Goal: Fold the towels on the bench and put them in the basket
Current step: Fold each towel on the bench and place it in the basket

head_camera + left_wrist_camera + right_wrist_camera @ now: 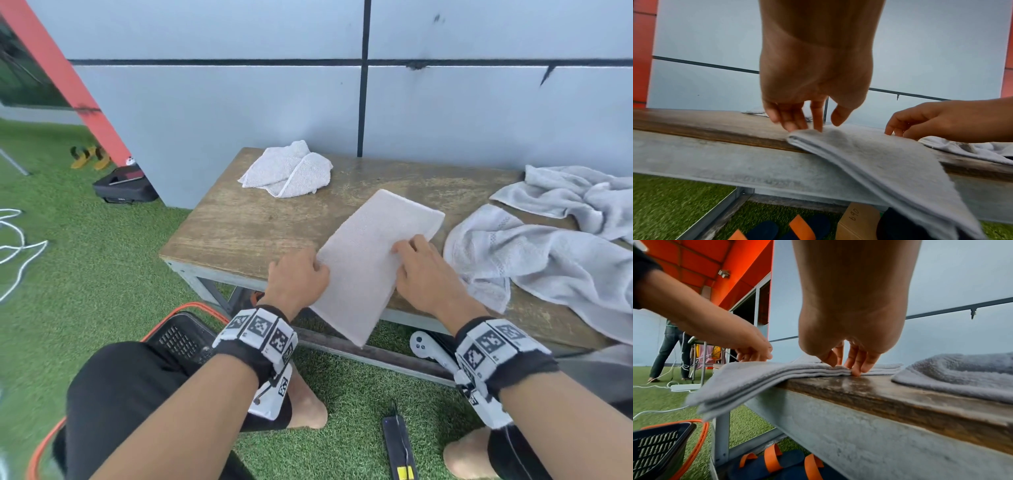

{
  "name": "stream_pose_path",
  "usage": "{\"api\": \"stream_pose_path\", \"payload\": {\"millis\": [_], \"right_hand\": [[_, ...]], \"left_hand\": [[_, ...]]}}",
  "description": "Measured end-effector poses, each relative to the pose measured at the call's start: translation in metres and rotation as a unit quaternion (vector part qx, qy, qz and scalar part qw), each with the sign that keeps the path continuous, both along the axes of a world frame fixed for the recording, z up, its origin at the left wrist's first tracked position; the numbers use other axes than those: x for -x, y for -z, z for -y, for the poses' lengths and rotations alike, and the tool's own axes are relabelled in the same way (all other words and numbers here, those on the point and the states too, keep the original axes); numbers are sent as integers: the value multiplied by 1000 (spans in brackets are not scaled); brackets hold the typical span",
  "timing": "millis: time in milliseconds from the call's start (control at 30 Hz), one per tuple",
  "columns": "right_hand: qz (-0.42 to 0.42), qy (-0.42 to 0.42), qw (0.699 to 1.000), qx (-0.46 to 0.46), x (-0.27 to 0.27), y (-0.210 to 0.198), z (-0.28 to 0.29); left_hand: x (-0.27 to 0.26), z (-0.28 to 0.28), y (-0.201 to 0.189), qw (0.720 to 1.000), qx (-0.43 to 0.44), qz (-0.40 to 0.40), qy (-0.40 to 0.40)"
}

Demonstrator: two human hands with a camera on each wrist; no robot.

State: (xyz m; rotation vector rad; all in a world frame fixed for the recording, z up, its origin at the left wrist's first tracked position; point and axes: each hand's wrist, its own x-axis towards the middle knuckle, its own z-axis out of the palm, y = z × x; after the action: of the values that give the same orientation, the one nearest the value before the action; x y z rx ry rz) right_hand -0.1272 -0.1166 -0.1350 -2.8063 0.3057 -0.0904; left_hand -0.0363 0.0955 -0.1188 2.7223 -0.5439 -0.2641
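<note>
A grey towel (pixel 366 260), folded into a long layered strip, lies slantwise on the wooden bench (pixel 239 222); its near end hangs over the front edge. My left hand (pixel 317 267) touches its left edge with downward fingertips (pixel 819 128), thumb held clear. My right hand (pixel 402 248) pinches the right edge, thumb on top and fingers (pixel 856 372) down at the bench. A crumpled small towel (pixel 287 169) sits at the back left. Two loose grey towels (pixel 534 260) (pixel 582 198) sprawl on the right. The dark basket (pixel 181 339) with an orange rim stands on the grass by my left knee.
Under the bench lie blue and orange slippers (pixel 772 464) and a cardboard box (pixel 855 222). A white controller (pixel 424 346) and a black device (pixel 399 448) lie near my knees. A grey wall backs the bench. A person (pixel 670 350) stands far off left.
</note>
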Motion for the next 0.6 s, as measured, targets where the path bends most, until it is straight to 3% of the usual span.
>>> {"api": "stream_pose_path", "payload": {"millis": [100,167,267,467,600], "right_hand": [[-24,-7,999,-41,-2,4,6],[-30,-22,996,-79,0,8,11],[-12,-42,994,-104,5,20,20],[-59,-31,992,-104,18,22,16],[-72,-50,991,-102,23,20,17]], "left_hand": [[7,-13,2,990,76,-92,69],[10,-18,3,986,92,-105,91],[10,-24,8,991,58,-82,92],[19,-27,12,993,-59,14,106],[19,-25,13,989,-50,43,134]]}}
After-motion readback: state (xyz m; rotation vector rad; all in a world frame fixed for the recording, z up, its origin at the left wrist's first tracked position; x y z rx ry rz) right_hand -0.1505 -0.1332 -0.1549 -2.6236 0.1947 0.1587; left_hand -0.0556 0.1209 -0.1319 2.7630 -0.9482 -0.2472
